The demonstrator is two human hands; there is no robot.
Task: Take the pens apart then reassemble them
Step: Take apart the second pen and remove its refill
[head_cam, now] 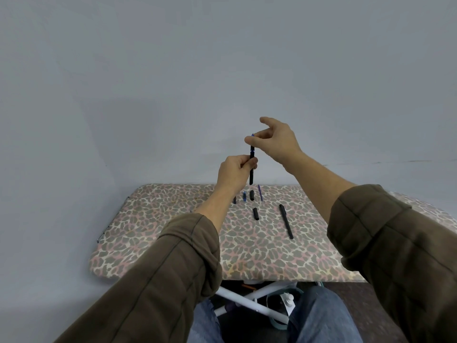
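Note:
I hold a black pen barrel (252, 175) upright above the table. My left hand (233, 173) grips its middle. My right hand (275, 138) pinches the blue tip part at its top end between thumb and forefinger. On the leopard-print table (173, 243) below lie a whole black pen (286, 221), a short black piece (255, 213), another black piece (252, 195), a small blue piece (244, 196), a dark piece (234, 200) partly behind my left wrist, and a thin purple refill (260, 192).
A plain grey wall stands right behind the table's far edge. White folding table legs (247, 302) and my knees in jeans are below the near edge. My brown sleeves cover the table's lower left and right parts.

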